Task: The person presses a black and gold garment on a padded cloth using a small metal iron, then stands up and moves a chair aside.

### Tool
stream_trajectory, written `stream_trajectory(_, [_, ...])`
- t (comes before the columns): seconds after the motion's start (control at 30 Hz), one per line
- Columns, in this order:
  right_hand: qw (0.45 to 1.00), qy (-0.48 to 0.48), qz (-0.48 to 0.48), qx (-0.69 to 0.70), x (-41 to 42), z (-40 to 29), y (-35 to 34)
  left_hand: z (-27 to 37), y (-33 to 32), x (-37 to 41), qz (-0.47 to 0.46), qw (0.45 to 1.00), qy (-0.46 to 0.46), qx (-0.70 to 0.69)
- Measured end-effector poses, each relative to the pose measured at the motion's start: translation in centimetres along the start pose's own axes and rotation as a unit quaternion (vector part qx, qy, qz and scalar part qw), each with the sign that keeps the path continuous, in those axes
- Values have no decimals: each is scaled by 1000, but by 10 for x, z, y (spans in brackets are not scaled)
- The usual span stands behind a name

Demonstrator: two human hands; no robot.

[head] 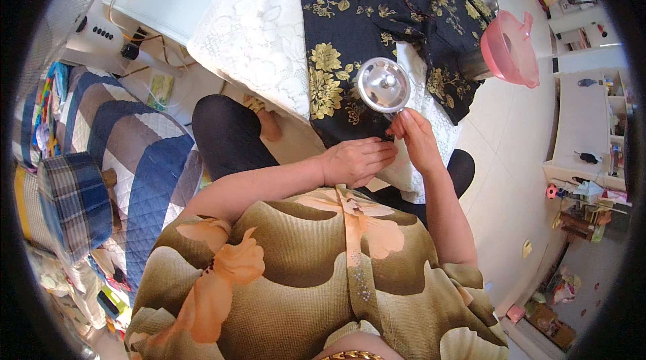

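Observation:
My right hand grips the handle of a round, shiny stainless steel lidded pot, whose lid has a small knob in the middle. The pot rests over black fabric printed with gold flowers, spread before me. My left hand lies with its fingers together and extended over the near end of that cloth, close to my right fingertips. Its palm side is hidden. White lace cloth lies under the black fabric and shows at the left and again near my right hand.
A pink plastic basin tops a metal container at the right edge of the fabric. Left, a power strip with cables sits by the white table. A bed with a quilt is at my left; a white cabinet stands far right.

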State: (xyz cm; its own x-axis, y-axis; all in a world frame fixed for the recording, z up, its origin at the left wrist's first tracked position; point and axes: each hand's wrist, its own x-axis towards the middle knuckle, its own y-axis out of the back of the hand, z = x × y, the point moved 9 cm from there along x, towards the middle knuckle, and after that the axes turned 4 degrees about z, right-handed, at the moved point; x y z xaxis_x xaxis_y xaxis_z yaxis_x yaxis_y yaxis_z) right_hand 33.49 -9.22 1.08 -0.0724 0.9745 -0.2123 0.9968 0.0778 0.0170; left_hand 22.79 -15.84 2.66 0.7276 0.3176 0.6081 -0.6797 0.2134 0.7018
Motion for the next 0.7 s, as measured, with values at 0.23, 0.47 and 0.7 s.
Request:
stream_trajectory(0.23, [1000, -5, -17, -5, 44, -9, -10, -2, -3, -4, 10, 1000, -3, -11])
stream_trajectory(0.47, [999, -5, -48, -26, 93, -26, -30, -4, -3, -7, 32, 999, 2, -12])
stream_trajectory(0.7, [997, -3, -63, -33, 133, -37, -47, -4, 0, -4, 44, 999, -15, -10])
